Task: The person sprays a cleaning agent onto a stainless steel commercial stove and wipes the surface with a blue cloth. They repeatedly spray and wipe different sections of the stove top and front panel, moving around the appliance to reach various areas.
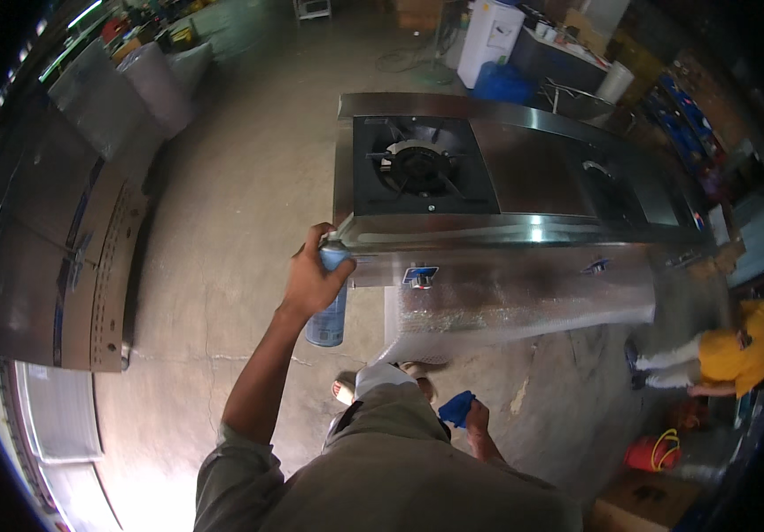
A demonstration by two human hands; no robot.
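The left hand (313, 277) is curled around a blue spray can (329, 310), a finger over its top, just beside the front left corner of the steel stove (537, 168). The right hand (479, 417), low beside the body, is closed on a bunched blue cloth (457, 408), well apart from the stove. The stove's front edge runs rightward from the can, above a panel with two knobs; a black burner (421, 168) sits near its left end. Bubble wrap (524, 306) shows below the panel, its left edge near the person's shoes (344, 388). A broad strip of floor (231, 230) separates the stove from steel cabinets (32, 257) on the left. To the right, beyond more floor, are another person (732, 353) in yellow and a red bucket (650, 455).
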